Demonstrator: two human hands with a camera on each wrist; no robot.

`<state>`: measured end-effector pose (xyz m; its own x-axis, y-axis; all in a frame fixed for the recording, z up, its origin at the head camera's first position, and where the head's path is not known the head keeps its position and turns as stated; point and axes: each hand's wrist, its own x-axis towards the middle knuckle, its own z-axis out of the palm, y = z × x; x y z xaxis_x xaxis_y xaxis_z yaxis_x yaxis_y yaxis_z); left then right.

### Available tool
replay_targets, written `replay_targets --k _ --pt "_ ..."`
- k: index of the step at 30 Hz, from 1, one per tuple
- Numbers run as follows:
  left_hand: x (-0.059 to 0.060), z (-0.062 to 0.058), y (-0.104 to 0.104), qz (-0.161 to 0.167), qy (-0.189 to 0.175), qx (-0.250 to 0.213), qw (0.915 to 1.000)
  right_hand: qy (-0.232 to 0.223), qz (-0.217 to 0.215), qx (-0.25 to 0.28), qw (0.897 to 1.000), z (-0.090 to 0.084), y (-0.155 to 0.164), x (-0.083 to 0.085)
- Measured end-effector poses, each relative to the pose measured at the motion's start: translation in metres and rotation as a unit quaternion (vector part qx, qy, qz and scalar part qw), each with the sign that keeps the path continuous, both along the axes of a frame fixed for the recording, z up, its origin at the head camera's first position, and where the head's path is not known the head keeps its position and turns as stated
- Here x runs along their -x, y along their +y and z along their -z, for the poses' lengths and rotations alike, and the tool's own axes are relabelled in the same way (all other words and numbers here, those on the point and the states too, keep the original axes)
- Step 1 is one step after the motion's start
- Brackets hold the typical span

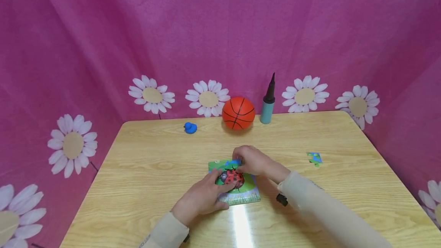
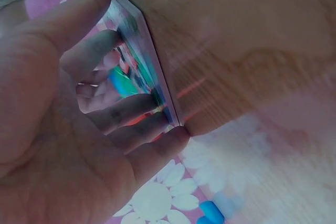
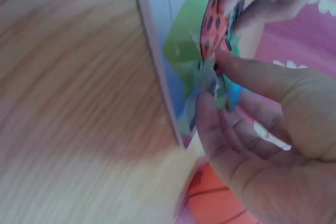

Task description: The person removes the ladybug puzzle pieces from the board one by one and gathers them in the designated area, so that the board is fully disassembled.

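A jigsaw puzzle board (image 1: 250, 195) with a ladybug picture (image 1: 234, 179) lies on the table in front of me. My left hand (image 1: 204, 196) rests at its left side, fingers spread. One finger reaches onto the ladybug, and in the left wrist view the fingertips touch the board's edge. At the board's far right part, my right hand (image 1: 254, 160) pinches a puzzle piece (image 3: 210, 83) between thumb and fingers, low against the picture. The fingers partly hide this piece, so its seating cannot be told. Apart to the right lies a loose blue-green puzzle piece (image 1: 315, 158).
Along the back of the wooden table (image 1: 144, 163) stand a blue rubber duck (image 1: 190, 128), an orange toy basketball (image 1: 238, 113) and a teal hand pump (image 1: 267, 111) with a black nozzle. A pink cloth (image 1: 213, 30) with white daisies hangs behind and at the sides.
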<state>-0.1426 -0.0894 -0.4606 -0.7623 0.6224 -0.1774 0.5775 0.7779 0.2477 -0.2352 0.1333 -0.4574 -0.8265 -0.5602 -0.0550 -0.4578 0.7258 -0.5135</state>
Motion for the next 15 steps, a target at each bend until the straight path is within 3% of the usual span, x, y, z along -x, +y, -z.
replay_targets --k 6,15 --pt "0.0 0.0 0.002 -0.007 -0.007 0.008 0.9999 -0.012 -0.001 0.055 0.998 -0.009 0.03 0.004" --pt "-0.002 0.001 0.002 -0.013 -0.015 0.008 0.9998 -0.033 0.02 0.031 0.999 -0.021 0.092 0.014"
